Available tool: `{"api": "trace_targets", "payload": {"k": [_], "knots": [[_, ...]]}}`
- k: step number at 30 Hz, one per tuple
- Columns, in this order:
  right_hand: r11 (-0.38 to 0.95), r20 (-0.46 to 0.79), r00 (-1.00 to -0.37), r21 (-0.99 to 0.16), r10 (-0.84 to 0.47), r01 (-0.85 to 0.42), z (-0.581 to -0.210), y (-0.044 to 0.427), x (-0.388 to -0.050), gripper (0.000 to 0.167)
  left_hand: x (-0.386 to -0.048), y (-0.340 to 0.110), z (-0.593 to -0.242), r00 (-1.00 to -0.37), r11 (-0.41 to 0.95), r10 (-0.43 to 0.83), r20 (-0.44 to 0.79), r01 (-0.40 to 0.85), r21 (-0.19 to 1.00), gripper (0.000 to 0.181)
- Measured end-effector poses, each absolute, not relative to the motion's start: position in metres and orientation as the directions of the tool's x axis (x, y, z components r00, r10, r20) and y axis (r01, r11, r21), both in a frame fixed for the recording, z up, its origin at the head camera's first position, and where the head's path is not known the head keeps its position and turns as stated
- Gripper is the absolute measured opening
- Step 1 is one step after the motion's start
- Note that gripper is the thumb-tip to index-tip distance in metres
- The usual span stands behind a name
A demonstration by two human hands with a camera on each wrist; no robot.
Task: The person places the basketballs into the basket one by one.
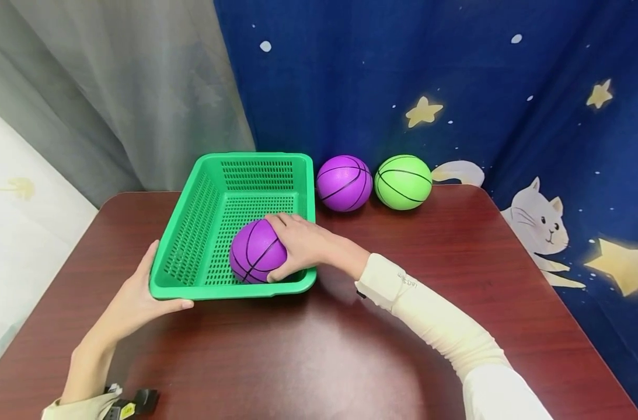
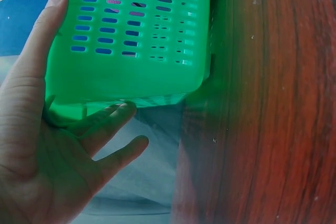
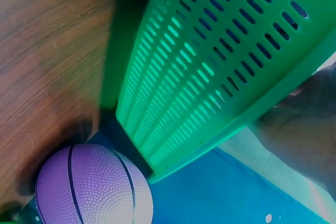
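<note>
A green perforated basket stands on the table, with a purple ball inside near its front right part. My right hand reaches over the basket's right side, its fingers and thumb round that ball. At the front left corner, my left hand holds the rim, thumb along the front. In the left wrist view the left hand lies against the corner of the basket. The right wrist view shows the outside of the basket and part of the right hand; the held ball is hidden there.
A second purple ball stands just right of the basket's back, also seen in the right wrist view. Beside it is a light green ball. Behind the brown table hang grey and blue curtains.
</note>
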State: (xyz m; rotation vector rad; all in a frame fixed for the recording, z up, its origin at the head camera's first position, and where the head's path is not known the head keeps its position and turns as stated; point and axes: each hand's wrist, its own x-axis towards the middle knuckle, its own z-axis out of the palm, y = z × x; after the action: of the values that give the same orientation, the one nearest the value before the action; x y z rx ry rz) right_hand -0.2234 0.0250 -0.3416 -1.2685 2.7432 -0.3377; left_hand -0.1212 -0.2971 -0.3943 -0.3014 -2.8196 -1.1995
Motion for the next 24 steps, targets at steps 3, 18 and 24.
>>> {"api": "trace_targets", "payload": {"k": [3,18,24], "knots": [[0.623,0.009,-0.644,-0.244,-0.765,-0.743,-0.342,0.027,-0.223,0.110,-0.122,-0.296,-0.396,-0.978,0.675,0.158,0.135,0.207,0.708,0.123],[0.441,0.385,-0.720,-0.595,-0.578,-0.672,-0.334,0.051,-0.236,0.057,-0.122,-0.297,-0.396,-0.980,0.690,0.147,0.136,0.201,0.695,0.125],[0.344,0.568,-0.768,-0.686,-0.296,-0.641,-0.324,0.086,-0.250,0.025,-0.122,-0.296,-0.392,-0.980,0.684,0.147,0.135,0.199,0.702,0.126]]}}
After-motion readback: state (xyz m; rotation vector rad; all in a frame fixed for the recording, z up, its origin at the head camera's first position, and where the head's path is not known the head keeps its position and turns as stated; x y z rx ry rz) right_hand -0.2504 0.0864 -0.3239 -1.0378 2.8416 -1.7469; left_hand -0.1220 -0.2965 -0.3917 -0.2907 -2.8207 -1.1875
